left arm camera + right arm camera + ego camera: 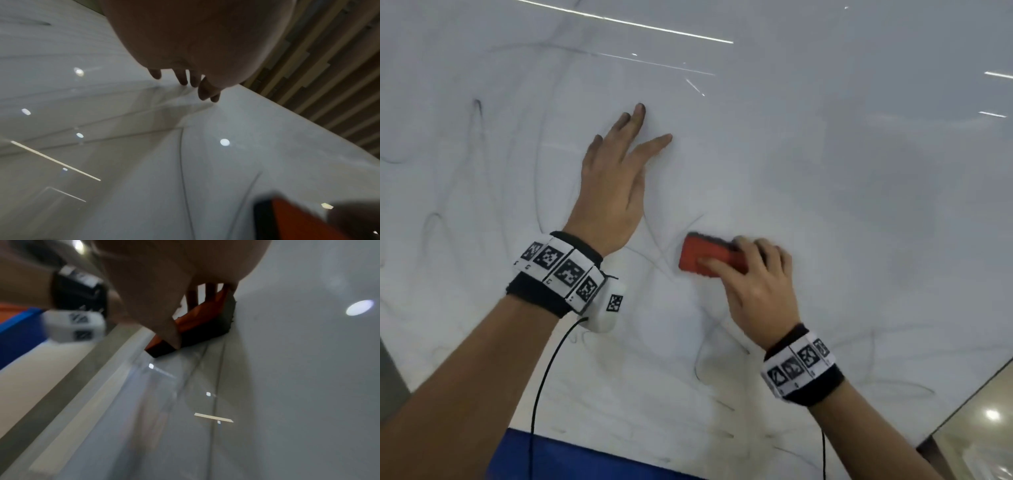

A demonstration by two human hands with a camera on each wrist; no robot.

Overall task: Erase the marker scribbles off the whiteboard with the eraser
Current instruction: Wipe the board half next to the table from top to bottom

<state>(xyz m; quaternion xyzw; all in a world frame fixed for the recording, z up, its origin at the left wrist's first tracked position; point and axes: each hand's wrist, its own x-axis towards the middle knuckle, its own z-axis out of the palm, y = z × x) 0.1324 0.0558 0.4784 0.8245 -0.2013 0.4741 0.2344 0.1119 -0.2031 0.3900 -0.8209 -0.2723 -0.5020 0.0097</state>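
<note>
A glossy whiteboard (pixel 825 178) fills the head view, crossed by faint dark marker scribbles (pixel 479 113) on its left and lower parts. My right hand (pixel 753 277) grips an orange eraser (pixel 705 255) with a dark felt face pressed on the board near the centre; thumb and fingers curl over its edges. The eraser (pixel 197 321) shows under the palm in the right wrist view, and its corner (pixel 292 219) in the left wrist view. My left hand (pixel 619 171) lies flat on the board, up and left of the eraser, fingers straight and spread.
A blue surface (pixel 571 459) shows below the board's bottom edge. Beyond the board's right edge is a shiny floor (pixel 983 431). Thin black cables (pixel 548 370) hang from both wristbands. Ceiling lights glare on the board's upper part.
</note>
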